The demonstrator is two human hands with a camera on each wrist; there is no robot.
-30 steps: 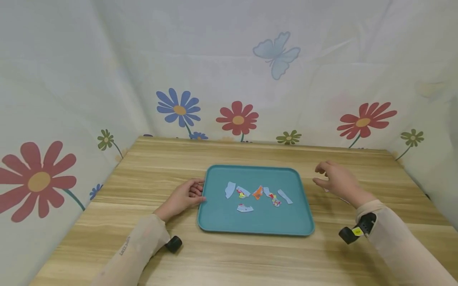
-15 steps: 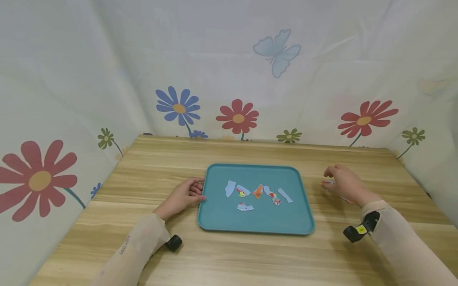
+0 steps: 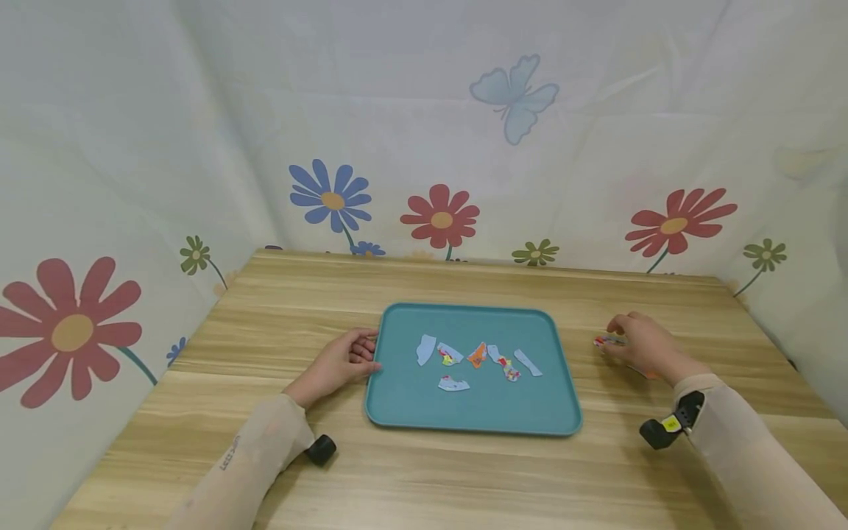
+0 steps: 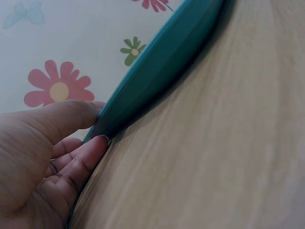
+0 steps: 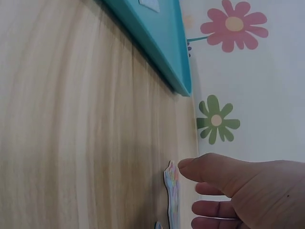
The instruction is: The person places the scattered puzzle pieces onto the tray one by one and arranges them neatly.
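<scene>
My left hand (image 3: 338,364) holds the left edge of a teal tray (image 3: 464,412). In the left wrist view, its thumb lies on the rim and a fingertip touches the side near the tabletop. Several flat, irregular cut-out pieces lie in the tray, among them an orange piece (image 3: 478,356), a pale strip (image 3: 528,362) and a white piece with red marks (image 3: 453,384). Right of the tray, my right hand (image 3: 648,347) hovers with bent fingers over a colourful flat piece (image 5: 173,191) on the table. The thumb is close to that piece; the hand partly hides what lies beneath.
The wooden table (image 3: 424,478) extends around the tray. A pale curtain (image 3: 424,110) with printed flowers and a butterfly hangs behind it and along the sides. Another small piece (image 5: 158,225) shows at the bottom of the right wrist view.
The right hand has moved right and slightly down, away from the tray, and a colourful piece shows by its fingers. The left hand and the pieces in the tray have stayed put.
</scene>
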